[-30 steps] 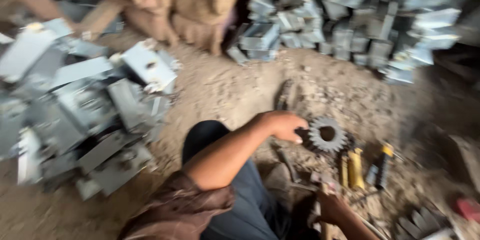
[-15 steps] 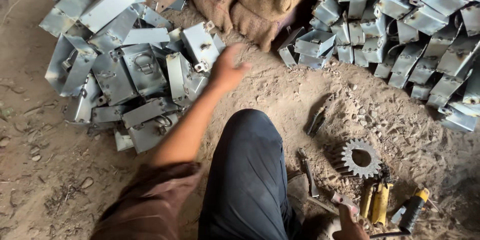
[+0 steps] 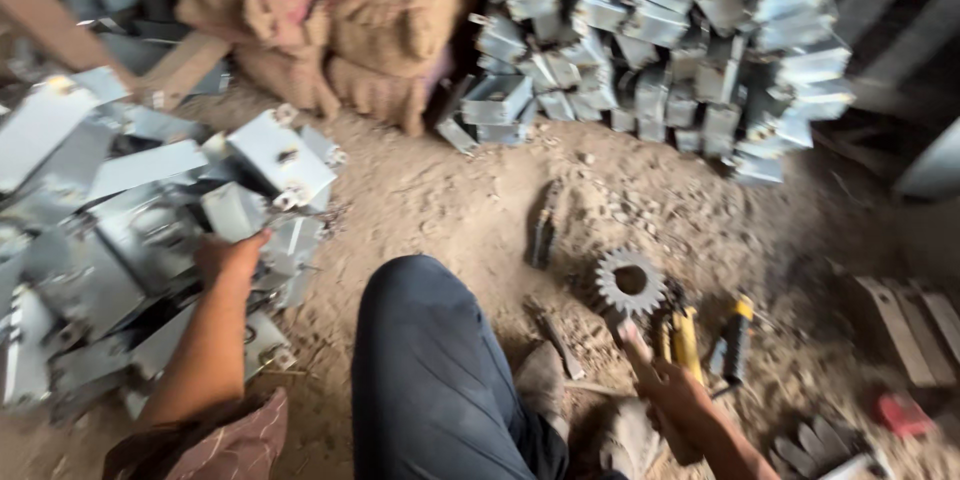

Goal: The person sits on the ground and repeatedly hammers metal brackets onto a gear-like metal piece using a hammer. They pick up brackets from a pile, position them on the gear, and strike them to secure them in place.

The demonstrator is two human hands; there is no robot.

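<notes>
While the person sits on the dirt floor [image 3: 450,190] with one dark-trousered knee [image 3: 420,340] drawn up, the left hand [image 3: 230,255] reaches into the loose pile of grey sheet-metal brackets [image 3: 110,240] on that side. It looks like the picking step: a fresh piece being chosen from the heap. Its fingers curl down onto a folded bracket [image 3: 235,210] at the near edge of the pile, touching it, but the blur hides whether they have closed round it or only rest on top, so I cannot tell if it is gripped. That bracket lies right under the fingertips, wedged among its neighbours, with a larger boxy one [image 3: 285,160] tilted just beyond. To lift it cleanly, I judge the hand would need a firm pinch on an edge and a pull clear of the overlapping pieces. The right hand [image 3: 675,395] sits low near the foot, closed round a slim tool handle [image 3: 625,330] that points toward the toothed gear wheel [image 3: 630,282] lying flat in the dust. Just beside it are a yellow-handled tool [image 3: 685,340] and a black-and-yellow one [image 3: 735,340]. A second stack of brackets [image 3: 680,50] stands well apart at the back, next to burlap sacks [image 3: 350,30].
</notes>
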